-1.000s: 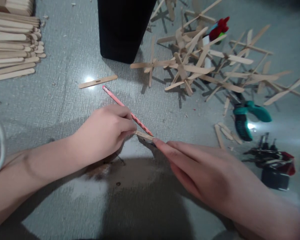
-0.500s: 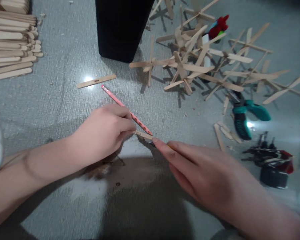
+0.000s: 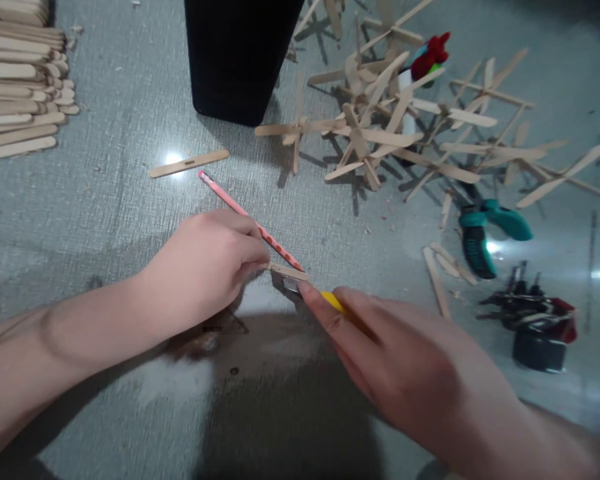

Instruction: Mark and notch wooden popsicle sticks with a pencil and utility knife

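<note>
My left hand (image 3: 207, 260) pinches the craft stick (image 3: 294, 273) by one end, just beside the pink pencil (image 3: 223, 195). My right hand (image 3: 400, 357) grips the yellow utility knife (image 3: 333, 302), its blade lying along the stick's near edge. Working well here means small, light strokes at a shallow angle, the stick held firmly and my left fingertips out of the blade's line.

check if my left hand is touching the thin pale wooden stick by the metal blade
Touching: the head view shows the left hand pinching one end of the thin pale wooden stick at its fingertips.
</note>
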`<move>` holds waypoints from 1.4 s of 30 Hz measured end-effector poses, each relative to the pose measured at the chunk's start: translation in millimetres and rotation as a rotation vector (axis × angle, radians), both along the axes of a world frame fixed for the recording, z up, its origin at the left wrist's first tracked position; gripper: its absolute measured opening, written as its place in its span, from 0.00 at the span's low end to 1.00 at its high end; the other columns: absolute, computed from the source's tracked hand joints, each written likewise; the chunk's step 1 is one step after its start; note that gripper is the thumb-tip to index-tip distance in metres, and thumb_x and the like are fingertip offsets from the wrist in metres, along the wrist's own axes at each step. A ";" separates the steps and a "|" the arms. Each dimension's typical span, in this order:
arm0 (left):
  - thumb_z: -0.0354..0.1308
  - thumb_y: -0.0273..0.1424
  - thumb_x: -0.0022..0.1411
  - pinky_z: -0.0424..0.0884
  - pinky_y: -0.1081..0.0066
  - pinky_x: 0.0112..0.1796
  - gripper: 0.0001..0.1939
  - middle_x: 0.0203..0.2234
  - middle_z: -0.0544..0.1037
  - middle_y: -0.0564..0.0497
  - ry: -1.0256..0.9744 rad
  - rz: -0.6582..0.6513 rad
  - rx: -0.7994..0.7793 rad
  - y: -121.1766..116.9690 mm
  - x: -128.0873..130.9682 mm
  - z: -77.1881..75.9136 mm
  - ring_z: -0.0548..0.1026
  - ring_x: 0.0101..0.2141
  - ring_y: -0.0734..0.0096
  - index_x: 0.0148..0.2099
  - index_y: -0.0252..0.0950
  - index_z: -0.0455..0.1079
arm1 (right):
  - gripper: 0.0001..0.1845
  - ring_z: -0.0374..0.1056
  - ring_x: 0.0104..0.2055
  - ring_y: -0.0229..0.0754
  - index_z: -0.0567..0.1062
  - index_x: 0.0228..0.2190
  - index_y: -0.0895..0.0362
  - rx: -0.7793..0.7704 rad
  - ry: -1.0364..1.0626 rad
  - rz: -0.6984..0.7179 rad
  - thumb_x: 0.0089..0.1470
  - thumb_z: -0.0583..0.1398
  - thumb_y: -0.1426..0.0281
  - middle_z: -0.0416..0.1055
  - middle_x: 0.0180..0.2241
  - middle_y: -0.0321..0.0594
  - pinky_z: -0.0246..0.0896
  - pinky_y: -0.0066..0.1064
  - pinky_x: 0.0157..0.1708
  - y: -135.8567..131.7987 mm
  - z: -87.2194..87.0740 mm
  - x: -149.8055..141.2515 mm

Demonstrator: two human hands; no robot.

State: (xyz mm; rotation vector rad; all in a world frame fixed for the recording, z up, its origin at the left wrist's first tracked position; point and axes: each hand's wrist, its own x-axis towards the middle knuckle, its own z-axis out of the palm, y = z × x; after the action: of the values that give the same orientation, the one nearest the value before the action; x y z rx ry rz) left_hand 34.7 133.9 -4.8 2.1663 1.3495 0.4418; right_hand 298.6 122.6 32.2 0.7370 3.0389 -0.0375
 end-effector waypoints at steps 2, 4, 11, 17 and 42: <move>0.60 0.22 0.66 0.68 0.71 0.34 0.10 0.34 0.83 0.53 -0.004 0.005 -0.006 0.0 0.2 0.9 0.79 0.35 0.69 0.36 0.37 0.82 | 0.20 0.70 0.26 0.45 0.74 0.57 0.65 -0.011 -0.004 0.003 0.69 0.51 0.80 0.75 0.30 0.41 0.58 0.38 0.24 0.9 0.3 -0.4; 0.60 0.22 0.67 0.67 0.71 0.34 0.11 0.35 0.83 0.53 -0.014 0.003 -0.003 -0.3 0.1 1.1 0.79 0.36 0.70 0.37 0.37 0.82 | 0.20 0.71 0.26 0.45 0.74 0.57 0.65 -0.010 0.004 0.006 0.69 0.52 0.79 0.76 0.31 0.42 0.58 0.38 0.23 1.5 0.8 -0.7; 0.58 0.23 0.68 0.68 0.71 0.35 0.12 0.35 0.83 0.52 -0.023 -0.010 -0.003 0.0 -1.1 -0.9 0.79 0.36 0.69 0.36 0.37 0.82 | 0.21 0.72 0.27 0.45 0.74 0.58 0.65 -0.001 -0.012 0.016 0.69 0.51 0.79 0.76 0.31 0.43 0.61 0.37 0.23 0.8 1.2 -0.3; 0.58 0.21 0.67 0.68 0.71 0.36 0.12 0.36 0.83 0.53 -0.023 -0.006 0.004 -0.3 -0.8 0.0 0.79 0.37 0.69 0.36 0.37 0.82 | 0.21 0.70 0.27 0.43 0.75 0.57 0.65 -0.010 -0.012 0.002 0.70 0.50 0.79 0.76 0.32 0.42 0.61 0.36 0.24 1.1 1.7 0.1; 0.57 0.24 0.68 0.71 0.68 0.39 0.13 0.35 0.84 0.51 0.049 -0.024 0.003 2.3 1.6 1.1 0.80 0.39 0.64 0.35 0.38 0.81 | 0.22 0.63 0.21 0.40 0.79 0.51 0.64 0.072 -0.062 -0.021 0.68 0.48 0.82 0.68 0.23 0.36 0.52 0.35 0.22 -2.1 8.2 -11.1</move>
State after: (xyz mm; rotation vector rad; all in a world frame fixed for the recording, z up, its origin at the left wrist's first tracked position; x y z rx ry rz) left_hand 36.3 136.3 -3.7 2.2064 1.3478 0.3841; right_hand 287.6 120.5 40.3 0.7595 2.9880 0.0929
